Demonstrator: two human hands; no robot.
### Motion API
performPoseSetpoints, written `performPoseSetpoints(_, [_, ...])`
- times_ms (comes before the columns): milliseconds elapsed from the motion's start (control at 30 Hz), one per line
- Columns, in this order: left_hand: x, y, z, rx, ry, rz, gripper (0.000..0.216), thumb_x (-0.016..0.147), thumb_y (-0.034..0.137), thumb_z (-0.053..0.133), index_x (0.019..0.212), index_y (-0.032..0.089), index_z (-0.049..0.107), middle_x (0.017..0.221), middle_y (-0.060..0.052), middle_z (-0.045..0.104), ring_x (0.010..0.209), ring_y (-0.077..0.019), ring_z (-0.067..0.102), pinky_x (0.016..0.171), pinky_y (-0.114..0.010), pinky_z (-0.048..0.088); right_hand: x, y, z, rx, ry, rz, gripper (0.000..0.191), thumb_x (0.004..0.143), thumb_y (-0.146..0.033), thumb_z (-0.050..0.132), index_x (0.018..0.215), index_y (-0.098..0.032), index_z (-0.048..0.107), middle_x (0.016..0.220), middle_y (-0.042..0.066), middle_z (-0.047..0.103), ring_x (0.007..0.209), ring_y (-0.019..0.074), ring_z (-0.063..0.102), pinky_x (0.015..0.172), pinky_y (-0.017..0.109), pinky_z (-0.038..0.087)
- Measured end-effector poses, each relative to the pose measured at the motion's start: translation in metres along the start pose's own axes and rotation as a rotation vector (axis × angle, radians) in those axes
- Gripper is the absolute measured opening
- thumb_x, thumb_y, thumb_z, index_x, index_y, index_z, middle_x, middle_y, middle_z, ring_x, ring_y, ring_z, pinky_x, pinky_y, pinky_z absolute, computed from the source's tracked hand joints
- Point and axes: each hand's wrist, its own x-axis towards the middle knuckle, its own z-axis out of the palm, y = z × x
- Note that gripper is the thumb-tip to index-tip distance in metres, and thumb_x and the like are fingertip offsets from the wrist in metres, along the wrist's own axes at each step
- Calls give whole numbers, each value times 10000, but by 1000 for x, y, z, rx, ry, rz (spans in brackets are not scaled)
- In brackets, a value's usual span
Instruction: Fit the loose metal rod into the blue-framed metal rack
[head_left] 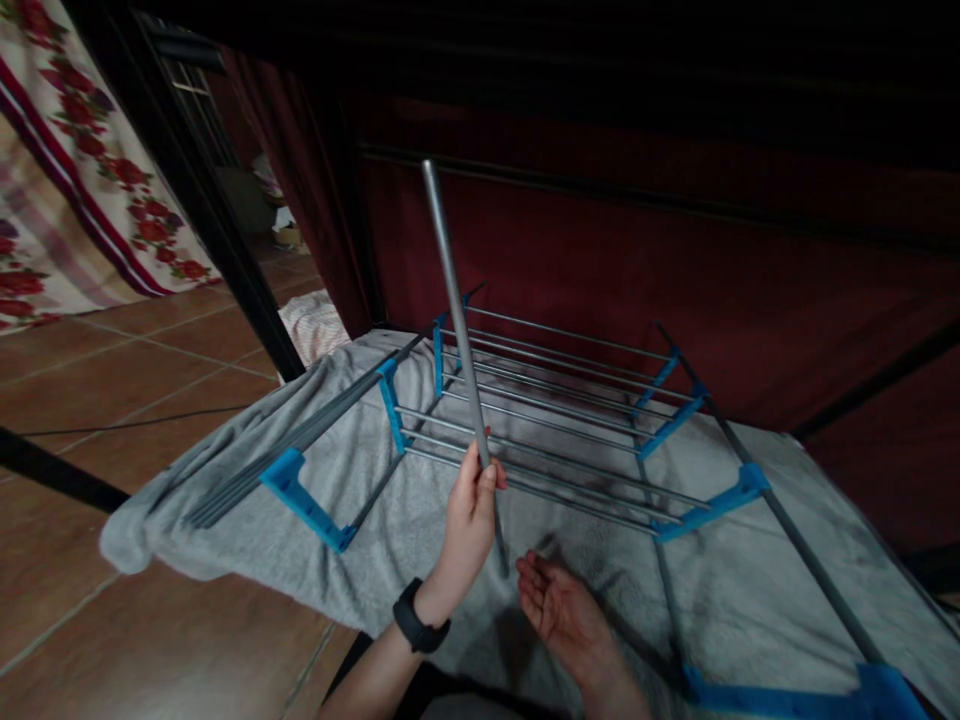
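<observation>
Left hand (469, 520) pinches a smooth grey metal rod (455, 310), held near upright. Right hand (559, 605) lies spread, palm up, at the blanket's (750, 590) near edge, beside the blue-jointed rack (555, 420).

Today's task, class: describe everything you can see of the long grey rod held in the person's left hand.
The rod is a thin, straight, plain grey tube, metal by its dull sheen. It stands nearly upright, its top leaning slightly left. The left hand grips it low down. Its lower end reaches down towards the grey blanket, beside the open right hand, which looks clear of it.
</observation>
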Motion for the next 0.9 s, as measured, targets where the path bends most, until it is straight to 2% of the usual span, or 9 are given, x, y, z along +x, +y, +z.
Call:
performPoseSetpoints(233, [9, 7, -3, 78, -55, 37, 576, 1089, 560, 560, 1519, 185, 643, 938, -55, 742, 817, -195, 685, 777, -331, 583, 1, -22, -13, 80, 39, -156, 152, 794, -141, 823, 926, -218, 817, 915, 22, 825, 826, 130, 754, 794, 251, 623])
performPoseSetpoints(467, [11, -16, -18, 389, -138, 189, 454, 1086, 513, 544, 1347, 207, 754, 1230, -131, 818, 1092, -266, 782, 1001, -411, 626, -4, -40, -6, 102, 110, -287, 146, 781, -139, 825, 907, -206, 794, 896, 27, 803, 812, 150, 730, 783, 288, 622])
performPoseSetpoints(600, [13, -35, -26, 495, -211, 276, 403, 1083, 468, 550, 1297, 209, 771, 1218, -128, 835, 1141, -286, 793, 997, -417, 638, -5, -47, 0, 99, 135, -369, 165, 745, -178, 839, 894, -217, 781, 882, 21, 803, 810, 154, 726, 774, 281, 609])
performPoseSetpoints(800, [13, -56, -34, 642, -264, 389, 384, 1096, 443, 518, 1300, 237, 771, 1135, -100, 845, 1036, -285, 807, 912, -426, 649, -7, -60, 7, 87, 150, -489, 146, 746, -231, 835, 867, -262, 760, 876, 17, 804, 799, 160, 723, 769, 289, 607])
performPoseSetpoints(900, [12, -65, -36, 682, -293, 438, 375, 1104, 422, 509, 1315, 245, 764, 1097, -83, 844, 975, -275, 805, 855, -410, 649, -10, -70, 10, 73, 168, -568, 229, 704, -257, 881, 894, -251, 754, 896, 26, 811, 804, 176, 730, 753, 309, 595])
